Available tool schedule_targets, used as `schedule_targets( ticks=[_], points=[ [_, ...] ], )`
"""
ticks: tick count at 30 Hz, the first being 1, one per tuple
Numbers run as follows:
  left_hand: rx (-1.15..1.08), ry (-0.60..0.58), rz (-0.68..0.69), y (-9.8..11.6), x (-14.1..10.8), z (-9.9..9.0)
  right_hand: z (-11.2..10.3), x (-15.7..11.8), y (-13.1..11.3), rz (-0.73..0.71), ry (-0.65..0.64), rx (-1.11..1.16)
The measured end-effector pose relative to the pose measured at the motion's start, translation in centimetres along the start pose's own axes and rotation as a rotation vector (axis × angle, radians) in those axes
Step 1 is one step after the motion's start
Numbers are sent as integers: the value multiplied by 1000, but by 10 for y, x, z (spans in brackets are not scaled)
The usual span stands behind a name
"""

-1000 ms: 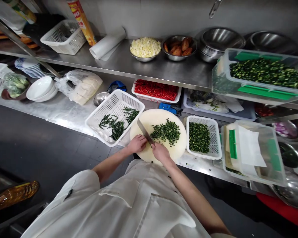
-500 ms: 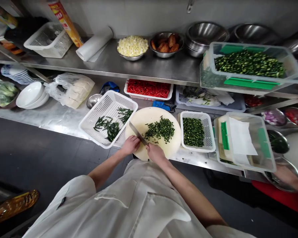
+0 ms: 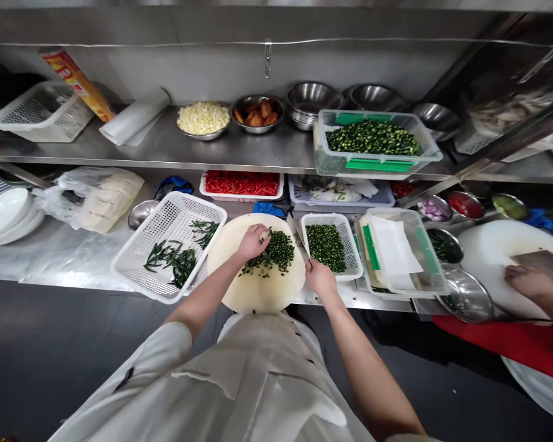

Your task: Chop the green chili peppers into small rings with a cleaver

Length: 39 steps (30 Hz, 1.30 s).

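On the round white cutting board (image 3: 233,288) lies a dark pile of chopped green chillies (image 3: 279,250). My left hand (image 3: 253,242) rests against the pile's left side, its fingers apart and slightly curved. My right hand (image 3: 321,279) grips a kitchen knife (image 3: 299,236) by the handle at the board's right edge. The blade points away from me, between the pile and a white basket (image 3: 356,270) of chopped green pieces. To the board's left, another white basket (image 3: 136,261) holds longer, uncut green chillies (image 3: 179,261).
Behind the board stands a tray of red chillies (image 3: 242,183). A lidded plastic box (image 3: 396,245) is at the right. On the shelf above, a clear box (image 3: 378,159) holds chopped greens. Far right, a co-worker's hand (image 3: 529,282) holds a cleaver over another board (image 3: 483,245).
The knife has moved from the board's left side to its right edge in my right hand. My left hand has left the blade and come onto the pile. The view has turned right.
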<state>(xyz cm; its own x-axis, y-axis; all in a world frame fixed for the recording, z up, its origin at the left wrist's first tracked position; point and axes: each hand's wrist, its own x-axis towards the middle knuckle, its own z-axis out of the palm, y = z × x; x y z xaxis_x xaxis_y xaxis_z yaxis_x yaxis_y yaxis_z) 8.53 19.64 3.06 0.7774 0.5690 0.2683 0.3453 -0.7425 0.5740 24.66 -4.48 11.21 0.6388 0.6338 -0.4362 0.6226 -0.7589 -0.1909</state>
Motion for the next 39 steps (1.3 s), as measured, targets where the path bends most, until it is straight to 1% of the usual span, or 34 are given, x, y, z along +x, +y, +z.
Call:
schedule_targets(
  ticks=[2,3,5,7,9,10,12,14,16,17,19,20,22,25,27,28,30,32,35,37,39],
  points=[
    [41,-56,-29,5,28,22,-2,3,3,-12,0,-16],
    [63,-105,-32,9,35,33,0,2,2,-28,-10,-11],
    [92,-201,-2,16,36,49,7,-3,-4,-58,-38,14],
    [105,-258,59,24,22,57,16,-9,-6,-82,-75,50],
    [115,-290,112,32,3,56,22,-12,4,-118,-93,106],
    [123,-307,132,36,-7,53,23,-11,13,-138,-99,148],
    [135,-347,168,46,-25,48,26,-6,43,-158,-147,276],
    [146,-357,180,58,-38,48,30,2,77,-132,-250,479],
    [171,-312,142,72,-46,53,37,9,104,-79,-359,738],
    [190,-272,104,79,-47,58,42,10,113,-56,-400,859],
    [228,-181,17,90,-46,69,53,10,116,-23,-455,1028],
    [244,-139,-23,94,-45,74,60,8,111,-13,-480,1070],
    [260,-53,-97,98,-40,80,71,2,92,-5,-549,1097],
    [251,120,-215,96,-36,79,82,-7,58,-41,-675,1098],
    [226,229,-279,94,-35,73,81,-9,42,-69,-747,1116],
    [209,271,-297,95,-34,69,79,-9,38,-80,-778,1129],
    [170,334,-301,100,-28,60,68,-8,37,-106,-819,1156],
    [133,385,-276,113,-12,53,52,-8,47,-153,-796,1185],
    [66,440,-175,147,30,53,20,-9,75,-237,-631,1200],
    [-12,474,-78,176,62,64,-2,-10,101,-256,-501,1150],
    [-106,507,-14,203,91,84,-22,-7,129,-235,-382,1043]
  ],
)
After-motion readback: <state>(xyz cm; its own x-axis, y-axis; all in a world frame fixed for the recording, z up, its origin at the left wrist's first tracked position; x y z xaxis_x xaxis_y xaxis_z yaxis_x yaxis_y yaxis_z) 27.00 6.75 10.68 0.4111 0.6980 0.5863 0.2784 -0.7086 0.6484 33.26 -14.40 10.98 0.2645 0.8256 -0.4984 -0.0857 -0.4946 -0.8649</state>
